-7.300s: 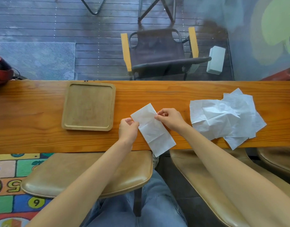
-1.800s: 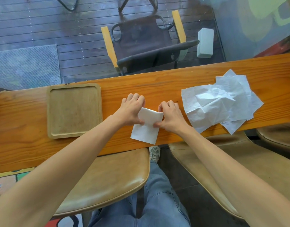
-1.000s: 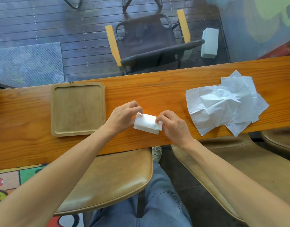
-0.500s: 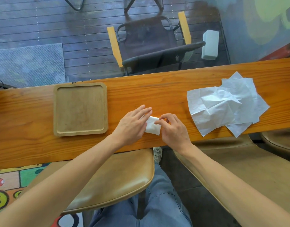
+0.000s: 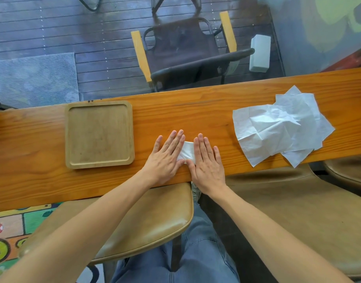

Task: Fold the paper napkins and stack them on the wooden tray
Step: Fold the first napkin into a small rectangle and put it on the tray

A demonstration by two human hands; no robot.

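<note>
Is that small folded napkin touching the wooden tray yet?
Apart. The head view shows the folded napkin pinned flat under the left hand and right hand, with bare countertop between the left hand and the wooden tray.

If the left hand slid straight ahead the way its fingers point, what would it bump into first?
Probably nothing on the table. The left hand points up and slightly right, across bare wooden table, missing the wooden tray. Beyond the far edge there seems to be glass, though that is hard to judge.
</note>
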